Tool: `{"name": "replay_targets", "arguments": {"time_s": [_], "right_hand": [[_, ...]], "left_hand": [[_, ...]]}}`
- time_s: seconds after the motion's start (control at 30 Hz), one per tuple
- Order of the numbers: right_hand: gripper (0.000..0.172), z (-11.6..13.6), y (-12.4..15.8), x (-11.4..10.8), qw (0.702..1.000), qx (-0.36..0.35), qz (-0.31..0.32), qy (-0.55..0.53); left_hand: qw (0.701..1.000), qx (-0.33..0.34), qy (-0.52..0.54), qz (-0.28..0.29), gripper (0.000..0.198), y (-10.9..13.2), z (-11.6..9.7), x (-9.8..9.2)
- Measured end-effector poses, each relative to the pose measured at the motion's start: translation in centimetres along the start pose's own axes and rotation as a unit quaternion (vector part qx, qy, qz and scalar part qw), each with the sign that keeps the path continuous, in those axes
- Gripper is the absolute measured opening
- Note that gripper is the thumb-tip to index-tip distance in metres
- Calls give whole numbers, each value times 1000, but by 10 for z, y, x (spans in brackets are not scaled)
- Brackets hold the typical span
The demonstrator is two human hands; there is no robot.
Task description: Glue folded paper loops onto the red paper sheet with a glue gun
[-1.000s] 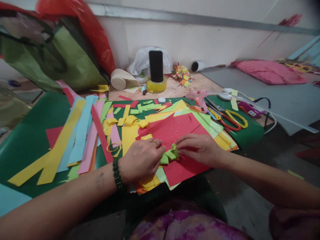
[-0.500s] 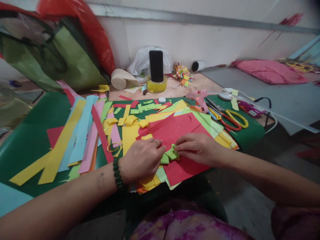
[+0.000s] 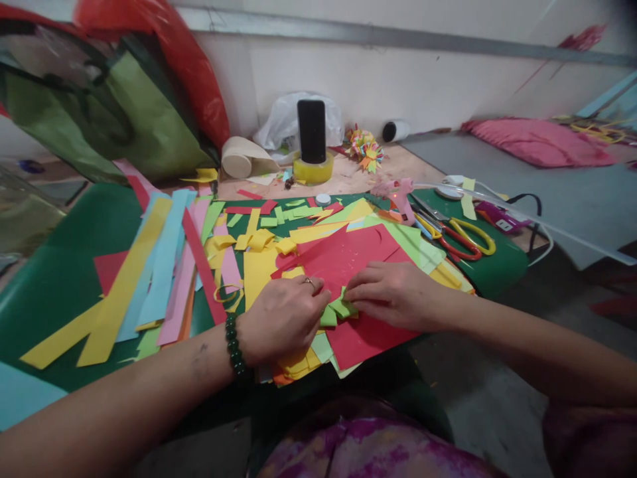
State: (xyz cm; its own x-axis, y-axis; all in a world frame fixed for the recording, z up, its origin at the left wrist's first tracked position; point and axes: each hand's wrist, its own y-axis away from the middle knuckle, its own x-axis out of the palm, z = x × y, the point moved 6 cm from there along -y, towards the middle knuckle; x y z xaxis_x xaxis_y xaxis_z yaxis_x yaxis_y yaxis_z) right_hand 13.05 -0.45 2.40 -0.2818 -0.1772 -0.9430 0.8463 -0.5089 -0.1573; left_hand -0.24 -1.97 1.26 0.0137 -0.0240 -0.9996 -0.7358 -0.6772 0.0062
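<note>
A folded light-green paper strip point(image 3: 342, 307) lies between my hands, over red paper sheets point(image 3: 363, 338). My left hand point(image 3: 283, 312), with a ring and a dark beaded bracelet, is closed at the strip's left end; its fingertips are partly hidden behind the knuckles. On the strip's right end, my right hand point(image 3: 385, 295) is closed, with thumb and fingers pinching the paper. Under the red sheets is a stack of yellow and green paper point(image 3: 323, 346). Folded yellow paper pieces point(image 3: 261, 240) lie beyond my left hand.
Long coloured paper strips point(image 3: 164, 265) spread over the green surface at left. A pink glue gun point(image 3: 397, 194) and scissors point(image 3: 462, 242) lie at right. Behind stand a phone point(image 3: 311, 131), a yellow tape roll point(image 3: 313, 171) and a paper-strip ball point(image 3: 367, 149).
The fingers of my right hand have shifted very slightly on the green strip. My left hand stays in place, and everything around looks the same.
</note>
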Motion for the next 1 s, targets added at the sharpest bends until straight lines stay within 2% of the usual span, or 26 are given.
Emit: {"name": "replay_targets", "arguments": {"time_s": [0.17, 0.33, 0.67, 1.0], "right_hand": [[32, 7, 0, -14, 998, -11, 49, 44], [31, 6, -2, -8, 995, -23, 79, 48], [25, 13, -7, 2, 991, -31, 93, 86], [26, 11, -11, -6, 990, -27, 106, 89]], "left_hand": [[1000, 0, 3, 2, 25, 0, 0, 0], [1000, 1, 8, -6, 24, 1, 0, 0], [1000, 1, -8, 8, 25, 0, 0, 0], [1000, 6, -14, 12, 25, 0, -1, 1]]}}
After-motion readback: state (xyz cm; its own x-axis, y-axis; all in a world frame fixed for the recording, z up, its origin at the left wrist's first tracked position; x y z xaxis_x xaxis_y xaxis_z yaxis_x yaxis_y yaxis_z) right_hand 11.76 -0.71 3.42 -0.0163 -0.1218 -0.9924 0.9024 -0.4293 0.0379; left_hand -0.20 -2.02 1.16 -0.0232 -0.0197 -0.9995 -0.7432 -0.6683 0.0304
